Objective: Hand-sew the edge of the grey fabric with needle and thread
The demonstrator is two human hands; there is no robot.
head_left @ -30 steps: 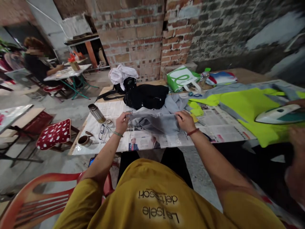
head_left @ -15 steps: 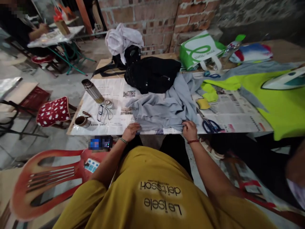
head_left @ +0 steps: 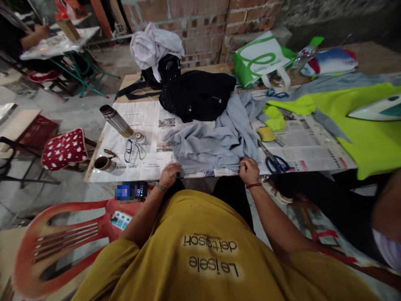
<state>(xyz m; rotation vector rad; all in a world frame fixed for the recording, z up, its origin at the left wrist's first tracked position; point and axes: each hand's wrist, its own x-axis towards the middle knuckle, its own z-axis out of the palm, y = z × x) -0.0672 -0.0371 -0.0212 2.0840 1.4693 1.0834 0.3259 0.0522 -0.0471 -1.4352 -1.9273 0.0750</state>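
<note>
A crumpled grey garment (head_left: 206, 142) lies on the newspaper-covered table (head_left: 142, 165) right in front of me. At the table's front edge, my left hand (head_left: 170, 173) pinches the near left end of the garment's edge. My right hand (head_left: 249, 170) has its fingers closed on the right end of that same edge, so it stretches between both hands. Dark blue-handled scissors (head_left: 277, 164) lie just right of my right hand. Beyond them are a yellow pad (head_left: 266, 134) and a black garment or bag (head_left: 197, 96).
Left on the table stand a steel flask (head_left: 115, 120), a mug (head_left: 104, 163) and glasses (head_left: 132, 150). To the right, an iron (head_left: 377, 108) rests on a yellow-green and grey garment (head_left: 369, 138). A red plastic chair (head_left: 67, 234) is at my left; a person's arm (head_left: 387, 209) shows at right.
My view has shifted slightly. My left hand has moved a little to the left, still on the garment's edge. My right hand has hardly moved.
</note>
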